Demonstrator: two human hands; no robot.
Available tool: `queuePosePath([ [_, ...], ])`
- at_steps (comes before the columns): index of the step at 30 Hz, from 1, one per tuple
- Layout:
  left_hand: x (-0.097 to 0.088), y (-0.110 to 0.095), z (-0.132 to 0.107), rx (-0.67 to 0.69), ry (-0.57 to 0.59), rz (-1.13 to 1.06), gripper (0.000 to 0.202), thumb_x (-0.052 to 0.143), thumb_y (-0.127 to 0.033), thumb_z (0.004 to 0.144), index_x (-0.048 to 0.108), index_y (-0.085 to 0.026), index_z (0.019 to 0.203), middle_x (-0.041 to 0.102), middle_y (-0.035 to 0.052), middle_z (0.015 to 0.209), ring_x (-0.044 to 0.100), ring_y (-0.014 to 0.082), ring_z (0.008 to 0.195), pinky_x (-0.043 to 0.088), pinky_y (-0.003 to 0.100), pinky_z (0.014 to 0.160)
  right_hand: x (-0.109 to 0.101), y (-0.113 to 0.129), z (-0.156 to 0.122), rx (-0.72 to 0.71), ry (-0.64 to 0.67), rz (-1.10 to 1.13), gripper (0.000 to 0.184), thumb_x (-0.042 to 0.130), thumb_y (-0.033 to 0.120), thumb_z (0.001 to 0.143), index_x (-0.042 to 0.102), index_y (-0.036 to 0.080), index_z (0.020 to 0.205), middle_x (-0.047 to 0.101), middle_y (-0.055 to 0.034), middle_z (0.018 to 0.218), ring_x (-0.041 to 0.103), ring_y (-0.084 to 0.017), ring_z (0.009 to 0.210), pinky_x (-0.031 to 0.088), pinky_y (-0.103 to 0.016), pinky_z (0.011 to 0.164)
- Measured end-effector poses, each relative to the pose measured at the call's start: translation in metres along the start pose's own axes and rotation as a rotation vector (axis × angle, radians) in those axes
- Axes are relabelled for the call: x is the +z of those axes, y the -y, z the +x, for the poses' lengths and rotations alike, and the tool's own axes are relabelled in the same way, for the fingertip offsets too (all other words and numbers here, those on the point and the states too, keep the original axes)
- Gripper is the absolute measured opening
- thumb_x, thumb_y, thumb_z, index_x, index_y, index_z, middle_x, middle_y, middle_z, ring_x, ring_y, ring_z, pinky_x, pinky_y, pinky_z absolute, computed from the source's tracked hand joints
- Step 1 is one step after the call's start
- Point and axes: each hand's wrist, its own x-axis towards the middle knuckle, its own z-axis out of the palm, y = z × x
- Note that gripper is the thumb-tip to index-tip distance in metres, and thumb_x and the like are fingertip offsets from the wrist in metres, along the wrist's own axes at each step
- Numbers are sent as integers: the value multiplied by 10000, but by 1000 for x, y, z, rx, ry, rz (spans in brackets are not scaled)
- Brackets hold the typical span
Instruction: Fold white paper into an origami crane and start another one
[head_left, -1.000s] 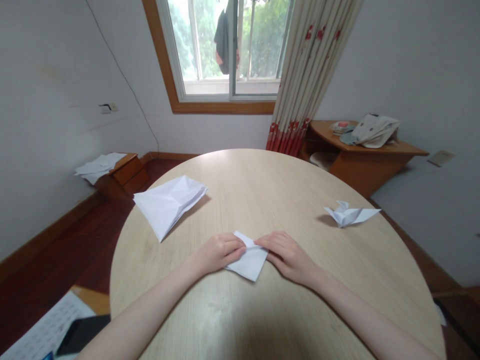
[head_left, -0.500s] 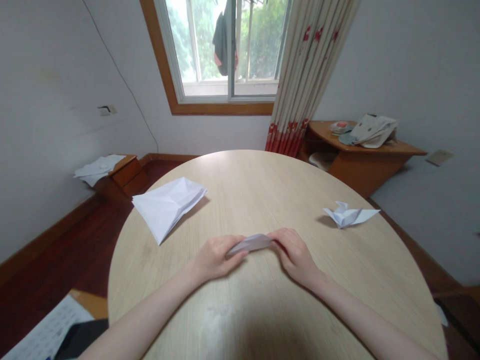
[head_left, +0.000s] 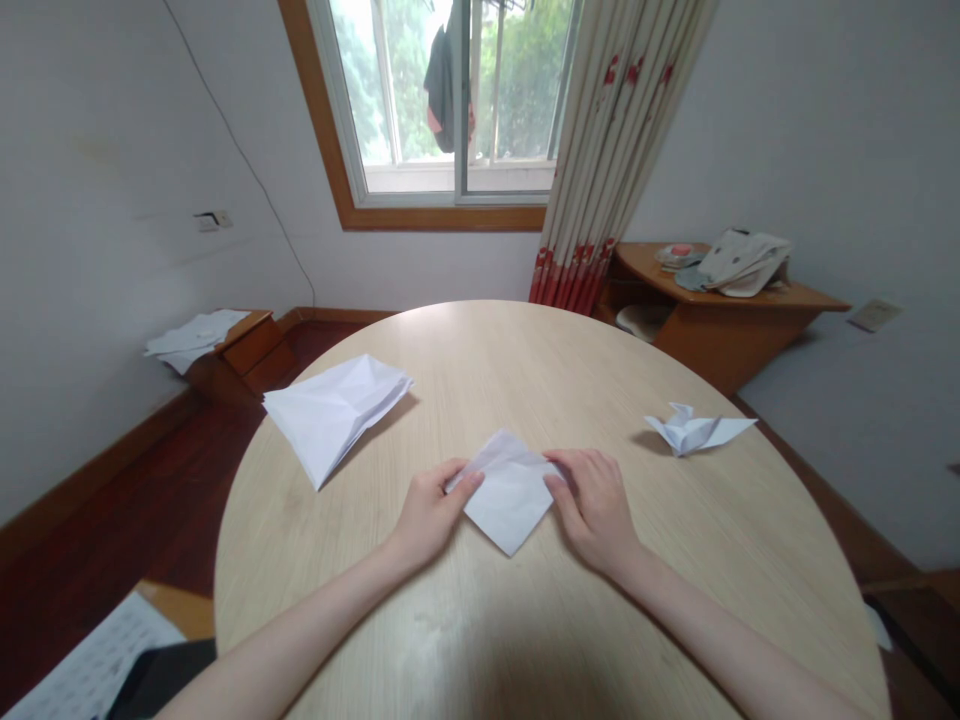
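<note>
A small folded white paper (head_left: 508, 495) lies on the round wooden table (head_left: 525, 620) between my hands, shaped like a diamond with its point toward me. My left hand (head_left: 430, 510) pinches its left corner, fingers closed on the edge. My right hand (head_left: 595, 503) holds its right corner, fingers curled on the paper. A finished white paper crane (head_left: 696, 430) sits on the table to the right. A larger folded white sheet (head_left: 334, 410) rests at the table's left.
A wooden side desk (head_left: 720, 300) with papers stands at the right wall. A low wooden cabinet (head_left: 236, 350) with papers on top is at the left. The window and a curtain (head_left: 615, 150) are behind the table. Printed sheets (head_left: 82, 670) lie at the lower left.
Both hands lifted the small paper off the table, turned it over and laid it back down, opened wider into a diamond shape. The crane and large sheet stayed put.
</note>
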Motion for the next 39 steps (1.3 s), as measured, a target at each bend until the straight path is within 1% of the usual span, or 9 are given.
queuePosePath([
  [4, -1, 9, 5, -42, -46, 54, 295, 514, -394, 887, 680, -157, 941, 726, 42, 890, 656, 218, 824, 494, 297, 726, 1, -2, 2, -52, 29, -48, 265, 407, 219, 946, 528, 207, 1182, 632, -129, 1146, 534, -286, 1085, 373, -479, 917],
  [10, -3, 15, 9, -11, -74, 263, 275, 465, -291, 921, 570, -159, 1138, 709, 80, 1035, 661, 230, 906, 494, 342, 791, 7, 3, -2, -201, 313, 64, 333, 399, 203, 970, 548, 201, 1268, 613, -103, 1282, 559, -252, 1153, 463, -453, 933],
  [15, -3, 11, 9, 5, -57, 678, 323, 476, -233, 922, 520, -149, 1230, 700, 104, 1039, 648, 256, 949, 451, 405, 872, 16, 0, -7, -214, 448, 37, 399, 427, 237, 966, 510, 165, 1350, 544, -92, 1375, 520, -270, 1237, 475, -485, 987],
  [18, -4, 5, 8, 43, -33, 934, 336, 489, -257, 920, 549, -152, 1234, 699, 105, 956, 640, 273, 920, 441, 438, 865, 17, -3, -8, -196, 481, 39, 415, 428, 247, 968, 491, 172, 1371, 518, -81, 1396, 490, -261, 1276, 462, -482, 1018],
  [20, -5, 3, 7, 90, -45, 1024, 328, 510, -271, 904, 577, -171, 1209, 678, 109, 989, 615, 290, 959, 447, 447, 847, 16, -3, -7, -189, 499, 46, 419, 430, 250, 968, 487, 161, 1373, 504, -86, 1404, 470, -257, 1296, 449, -481, 1034],
  [23, -7, 6, 7, 199, -58, 1045, 339, 521, -241, 878, 586, -196, 1208, 620, 117, 1185, 560, 295, 1089, 439, 460, 896, 14, -2, -6, -188, 521, 57, 414, 426, 257, 969, 498, 146, 1362, 499, -97, 1403, 460, -250, 1306, 438, -472, 1045],
  [27, -8, 17, 9, 355, 141, 983, 447, 428, -122, 870, 519, -159, 1306, 447, 106, 1448, 382, 273, 1345, 300, 492, 1099, 14, 0, -4, -157, 496, 41, 388, 405, 269, 979, 534, 177, 1333, 543, -94, 1368, 502, -232, 1271, 445, -467, 1028],
  [31, -7, 22, 11, 369, 313, 938, 462, 381, -118, 886, 483, -83, 1335, 391, 133, 1478, 305, 254, 1400, 259, 474, 1148, 15, 0, -4, -151, 451, -27, 365, 389, 258, 984, 575, 186, 1289, 566, -98, 1349, 516, -239, 1251, 428, -496, 1024],
  [39, -14, 13, 9, 435, 406, 851, 385, 442, -209, 922, 565, -81, 1265, 452, 144, 1432, 363, 249, 1370, 306, 419, 1144, 14, 1, -6, -110, 414, -182, 350, 440, 263, 962, 613, 176, 1253, 514, -113, 1400, 459, -302, 1281, 425, -517, 1000],
])
